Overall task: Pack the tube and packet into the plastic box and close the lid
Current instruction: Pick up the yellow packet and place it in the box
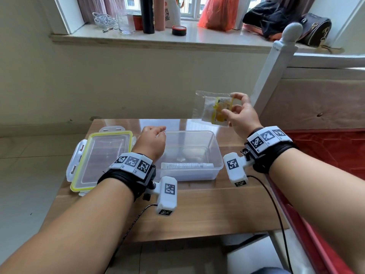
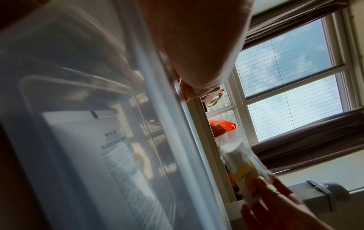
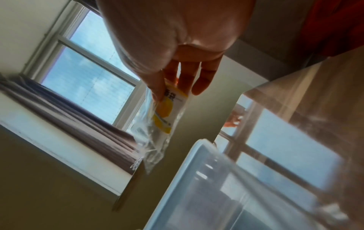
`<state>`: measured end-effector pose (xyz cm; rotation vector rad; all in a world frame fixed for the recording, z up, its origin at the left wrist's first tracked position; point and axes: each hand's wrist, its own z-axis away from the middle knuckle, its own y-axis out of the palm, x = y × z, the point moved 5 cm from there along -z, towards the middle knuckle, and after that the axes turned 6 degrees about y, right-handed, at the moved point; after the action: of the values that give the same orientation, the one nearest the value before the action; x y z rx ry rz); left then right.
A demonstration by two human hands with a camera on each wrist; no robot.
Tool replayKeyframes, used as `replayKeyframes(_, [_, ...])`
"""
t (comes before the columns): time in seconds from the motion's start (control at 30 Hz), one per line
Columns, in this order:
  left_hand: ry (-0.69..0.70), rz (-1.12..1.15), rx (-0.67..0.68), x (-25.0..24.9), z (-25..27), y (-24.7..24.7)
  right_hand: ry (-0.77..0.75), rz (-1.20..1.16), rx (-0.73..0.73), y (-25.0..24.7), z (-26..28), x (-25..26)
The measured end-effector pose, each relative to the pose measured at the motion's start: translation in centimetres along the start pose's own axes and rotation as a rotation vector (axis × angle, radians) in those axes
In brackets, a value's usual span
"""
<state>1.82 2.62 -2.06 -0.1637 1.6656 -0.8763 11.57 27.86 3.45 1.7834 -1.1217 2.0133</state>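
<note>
- Packet [image 1: 214, 108], clear with yellow print, is up in the air, pinched in the right hand's [image 1: 242, 115] grip, above and beyond the box's far right corner.
- Tube [image 1: 186, 165] lies inside the plastic box [image 1: 216, 155], along its near wall, below that grip.
- Left hand [image 1: 151, 142] rests on the box's left rim, fingers loosely curled; whether they hold the rim, I cannot tell.
- Lid [image 1: 102, 157] lies open-side up on the desk [image 1: 207, 206], just left of that hand.

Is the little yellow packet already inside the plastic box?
No, the right hand pinches the packet in the air above the table, beyond the plastic box.
</note>
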Motion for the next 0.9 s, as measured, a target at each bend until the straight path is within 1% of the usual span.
replayKeyframes(0.07, [0.0,-0.01,0.007,-0.1,0.0,0.0,-0.042,-0.058,0.072,0.6,1.0,1.0])
replayKeyframes(0.13, [-0.002,-0.015,0.006,0.0,0.0,0.0,-0.097,-0.06,0.134,1.5,2.2,1.9])
replayKeyframes(0.2, [-0.002,-0.02,0.003,0.0,0.0,-0.1,-0.133,0.006,0.167,2.5,3.0,1.8])
replayKeyframes(0.27, [0.0,-0.029,0.004,0.0,0.0,0.0,-0.142,0.143,0.196,3.3,3.8,1.5])
replayKeyframes(0.33, [-0.001,-0.031,0.002,0.1,-0.1,0.0,-0.138,0.159,0.235,4.0,4.5,1.2])
replayKeyframes(0.37, [-0.003,-0.032,0.001,0.2,-0.1,-0.1,-0.141,0.169,0.242,4.3,4.8,1.0])
replayKeyframes(0.47, [-0.013,-0.042,0.001,0.4,-0.1,-0.1,-0.153,0.311,0.23,4.8,5.7,1.0])
replayKeyframes(0.53, [-0.025,-0.074,0.009,0.4,-0.2,0.0,-0.135,0.373,0.233,5.2,5.8,0.7])
replayKeyframes(0.7, [-0.033,-0.152,0.025,0.1,-0.2,0.2,-0.094,0.453,0.208,5.5,5.6,0.4])
replayKeyframes(0.9, [-0.031,-0.157,0.028,0.2,-0.3,0.2,-0.143,0.599,0.183,6.0,5.1,0.3])
